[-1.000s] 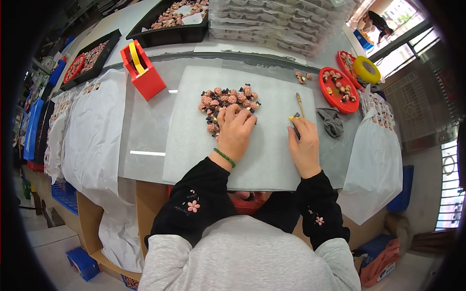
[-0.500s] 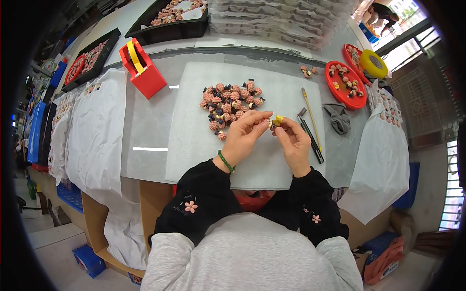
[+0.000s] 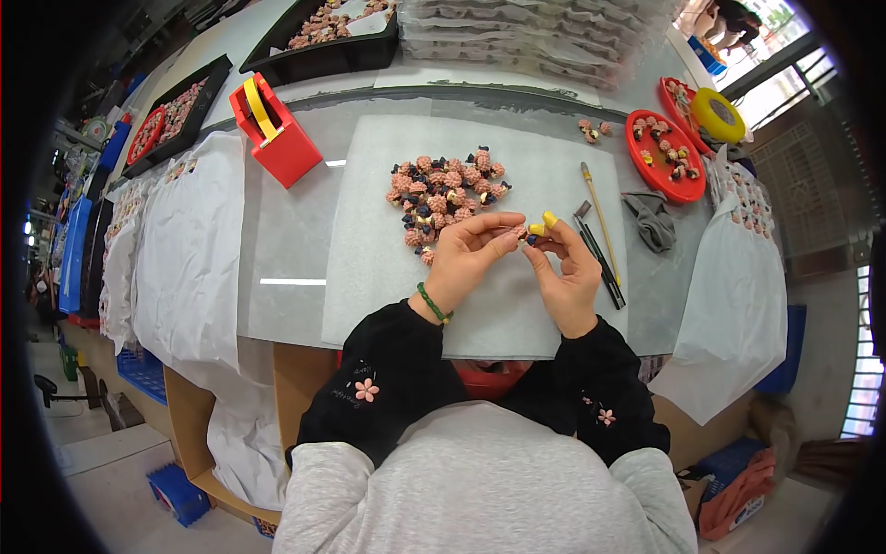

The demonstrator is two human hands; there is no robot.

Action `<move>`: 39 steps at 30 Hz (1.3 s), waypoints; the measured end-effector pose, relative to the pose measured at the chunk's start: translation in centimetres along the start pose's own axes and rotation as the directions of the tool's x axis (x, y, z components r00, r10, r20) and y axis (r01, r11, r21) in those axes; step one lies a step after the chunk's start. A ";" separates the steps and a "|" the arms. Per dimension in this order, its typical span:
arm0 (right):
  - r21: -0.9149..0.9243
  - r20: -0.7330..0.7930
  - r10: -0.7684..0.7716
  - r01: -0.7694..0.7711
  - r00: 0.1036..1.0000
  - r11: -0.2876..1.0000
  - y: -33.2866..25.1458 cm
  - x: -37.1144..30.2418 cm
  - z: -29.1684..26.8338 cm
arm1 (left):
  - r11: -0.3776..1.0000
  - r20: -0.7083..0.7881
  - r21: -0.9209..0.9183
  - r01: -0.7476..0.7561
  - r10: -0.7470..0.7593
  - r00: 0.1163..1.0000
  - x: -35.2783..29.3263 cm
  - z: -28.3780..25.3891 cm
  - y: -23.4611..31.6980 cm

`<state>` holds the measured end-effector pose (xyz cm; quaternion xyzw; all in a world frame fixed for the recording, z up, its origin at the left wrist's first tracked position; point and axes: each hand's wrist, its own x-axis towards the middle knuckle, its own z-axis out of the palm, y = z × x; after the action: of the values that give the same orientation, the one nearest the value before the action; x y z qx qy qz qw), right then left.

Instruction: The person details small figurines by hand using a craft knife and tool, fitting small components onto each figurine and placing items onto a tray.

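Note:
Between my fingertips, above the white foam sheet (image 3: 415, 309), is a small figurine (image 3: 521, 234) with a bumpy pink top and dark parts. My left hand (image 3: 469, 257), with a green braided bracelet at its wrist, pinches the figurine between thumb and forefinger. My right hand (image 3: 570, 282) closes on its other side with thumb and a finger; yellow covers sit on two of its fingertips, and one covered finger is raised. The fingers hide much of the figurine. Just beyond my left hand lies a heap of similar pink and dark figurines (image 3: 448, 194).
Right of my hands lie a dark pen (image 3: 600, 258) and a thin yellow-handled brush (image 3: 602, 222), then a grey cloth (image 3: 650, 222). Red dishes (image 3: 688, 189) of figurines stand farther right. A red tape dispenser (image 3: 286, 152) stands left, black trays (image 3: 355, 57) at the back.
A yellow-covered finger of my right hand has lifted away from the figurine. My left hand keeps its pinch. The whole view has shifted slightly.

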<state>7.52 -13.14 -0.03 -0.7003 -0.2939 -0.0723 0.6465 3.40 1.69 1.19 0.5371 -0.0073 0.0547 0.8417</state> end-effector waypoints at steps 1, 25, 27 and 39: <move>-0.022 0.009 -0.013 0.014 1.000 1.000 0.1 0.0 0.0 | 1.000 0.000 0.000 0.000 0.000 1.000 0.0 -0.1 -0.1; -0.088 0.009 -0.029 0.030 1.000 0.996 0.1 0.1 0.0 | 0.998 0.008 -0.047 -0.044 0.045 0.999 0.2 -0.2 -0.6; -0.089 0.007 -0.033 0.033 0.999 0.995 0.1 0.1 0.0 | 0.998 0.014 -0.040 -0.042 0.042 0.999 0.2 -0.2 -0.6; -0.099 0.003 -0.076 0.076 0.997 0.992 0.1 0.1 -0.1 | 0.999 0.052 0.003 0.049 -0.049 0.997 0.2 -0.6 -0.6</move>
<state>7.73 -13.23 -0.05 -0.7199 -0.3162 -0.1119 0.6077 3.59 2.02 0.43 0.5391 -0.0162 0.0201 0.8419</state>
